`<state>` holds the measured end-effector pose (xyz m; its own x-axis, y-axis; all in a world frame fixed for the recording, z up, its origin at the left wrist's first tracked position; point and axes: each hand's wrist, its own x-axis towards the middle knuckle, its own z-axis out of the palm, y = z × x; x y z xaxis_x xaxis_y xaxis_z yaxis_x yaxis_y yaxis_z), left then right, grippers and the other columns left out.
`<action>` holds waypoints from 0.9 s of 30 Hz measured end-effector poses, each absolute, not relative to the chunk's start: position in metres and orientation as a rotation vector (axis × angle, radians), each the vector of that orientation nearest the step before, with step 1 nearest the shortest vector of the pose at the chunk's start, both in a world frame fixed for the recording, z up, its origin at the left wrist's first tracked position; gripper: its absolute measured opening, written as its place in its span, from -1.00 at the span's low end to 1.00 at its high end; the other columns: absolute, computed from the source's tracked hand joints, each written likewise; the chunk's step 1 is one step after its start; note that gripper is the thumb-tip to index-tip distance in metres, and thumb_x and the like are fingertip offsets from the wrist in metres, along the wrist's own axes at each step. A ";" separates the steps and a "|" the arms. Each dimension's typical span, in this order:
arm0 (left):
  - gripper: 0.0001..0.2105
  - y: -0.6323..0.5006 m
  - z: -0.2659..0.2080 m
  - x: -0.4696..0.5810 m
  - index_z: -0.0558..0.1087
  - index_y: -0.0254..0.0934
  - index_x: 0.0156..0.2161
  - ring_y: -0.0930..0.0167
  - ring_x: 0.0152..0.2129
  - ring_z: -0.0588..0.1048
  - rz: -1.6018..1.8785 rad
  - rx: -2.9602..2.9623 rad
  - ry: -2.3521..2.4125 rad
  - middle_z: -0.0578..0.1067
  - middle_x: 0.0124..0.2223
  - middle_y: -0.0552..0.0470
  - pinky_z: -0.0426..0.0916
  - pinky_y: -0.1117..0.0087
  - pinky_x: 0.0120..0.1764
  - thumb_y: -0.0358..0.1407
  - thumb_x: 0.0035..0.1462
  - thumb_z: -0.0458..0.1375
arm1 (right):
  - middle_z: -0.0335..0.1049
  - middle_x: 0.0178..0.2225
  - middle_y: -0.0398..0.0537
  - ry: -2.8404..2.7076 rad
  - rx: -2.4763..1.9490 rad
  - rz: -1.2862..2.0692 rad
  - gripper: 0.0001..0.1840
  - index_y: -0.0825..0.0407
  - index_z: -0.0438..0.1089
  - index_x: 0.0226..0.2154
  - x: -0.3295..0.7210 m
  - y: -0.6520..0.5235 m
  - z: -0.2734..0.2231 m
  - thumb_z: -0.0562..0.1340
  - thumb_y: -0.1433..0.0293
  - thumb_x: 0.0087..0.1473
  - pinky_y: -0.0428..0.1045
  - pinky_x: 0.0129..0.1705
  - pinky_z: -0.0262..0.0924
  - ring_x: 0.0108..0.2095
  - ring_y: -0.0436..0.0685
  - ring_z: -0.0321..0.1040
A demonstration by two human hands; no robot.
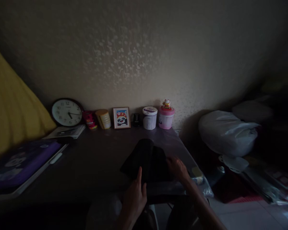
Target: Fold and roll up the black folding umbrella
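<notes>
Head view: weak light over a table (pixel 93 159), with a soft-looking black item (pixel 144 158) lying right of the middle, near the front edge, bunched or folded into two raised parts. Too dark to make out seams or openings. At the near side, left hand (pixel 135 196), index finger stretched out onto or just over the black surface, thumb apart from it, other fingers mostly hidden; apparently not clamped on anything. At the right side, right hand (pixel 178 167), fingers curled at the edge; tips lost in shadow and blur, so impossible to say whether pinched on the material or merely touching.

Main risk, by judgement: a slip off the front edge, caused by a drag toward the body with too little pressure from the left. Also possible: a skewed or collapsing fold, from uneven pull at the right. Beside the right forearm (pixel 195 193), a small yellowish object (pixel 197 175) near the table's right edge; could get knocked to the floor (pixel 244 214) by a wide swing. Well apart at the back, a figurine (pixel 166 103) perched on a pink tub (pixel 166 120); likely to topple only if struck by a long flick of loose material.
</notes>
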<state>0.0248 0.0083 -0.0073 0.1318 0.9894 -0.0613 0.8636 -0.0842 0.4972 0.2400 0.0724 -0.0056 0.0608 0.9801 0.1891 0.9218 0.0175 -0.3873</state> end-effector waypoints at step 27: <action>-0.45 0.005 -0.005 0.028 -0.22 -0.24 0.25 0.36 -0.22 0.45 0.444 1.990 1.783 0.46 -0.12 -0.08 0.28 0.43 -0.19 -0.31 0.18 -0.17 | 0.48 -0.35 0.13 -1.595 -2.005 0.357 -0.61 0.11 0.48 -0.31 0.240 0.134 -0.028 0.04 0.22 0.06 -0.06 -0.35 0.15 -0.26 0.21 0.42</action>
